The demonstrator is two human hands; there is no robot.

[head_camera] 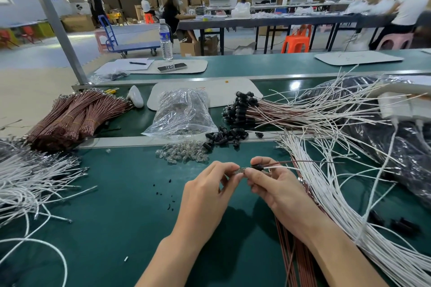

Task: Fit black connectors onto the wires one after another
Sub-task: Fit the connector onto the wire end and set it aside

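Note:
Over the green bench, my right hand [271, 182] pinches a black connector [257, 166] with a white wire [286, 167] and a brown wire [310, 161] trailing off to the right. My left hand [210, 190] pinches a small clear bulb [240, 171] right at the connector's left end, fingertips of both hands nearly touching. Loose black connectors [225, 136] lie in a pile just beyond my hands. Loose clear bulbs [184, 154] lie beside them.
Finished wires with black connectors [242, 109] are heaped at the back right. White wires [345, 198] fan across the right, more white wires [30, 179] on the left. Bundled brown wires [77, 116] sit back left, a plastic bag of bulbs [182, 112] in the middle. Black bits [169, 202] dot the mat.

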